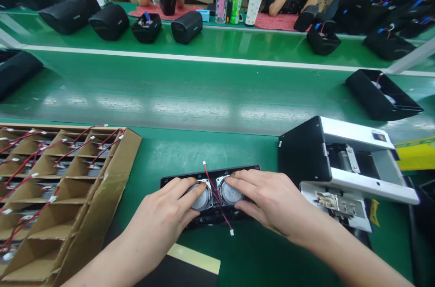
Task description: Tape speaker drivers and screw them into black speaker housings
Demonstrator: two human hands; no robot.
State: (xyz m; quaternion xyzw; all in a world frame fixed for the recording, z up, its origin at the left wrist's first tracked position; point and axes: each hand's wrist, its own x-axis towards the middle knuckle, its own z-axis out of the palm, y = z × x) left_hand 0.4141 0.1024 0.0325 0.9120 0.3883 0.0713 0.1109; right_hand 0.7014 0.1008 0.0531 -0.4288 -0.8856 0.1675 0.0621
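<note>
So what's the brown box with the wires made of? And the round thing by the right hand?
The brown box looks like cardboard: matte, with a creased wall. The round part seems metal: silvery grey with a dull sheen, but plastic is possible.

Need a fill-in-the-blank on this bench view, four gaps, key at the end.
1. The left hand and right hand together touch ____ round speaker drivers.
2. The thin wires crossing the black panel end in ____ connectors.
3. The compartmented tray on the left is made of ____.
4. The bench top is ____.

Missing words: two; white; cardboard; green.
</note>
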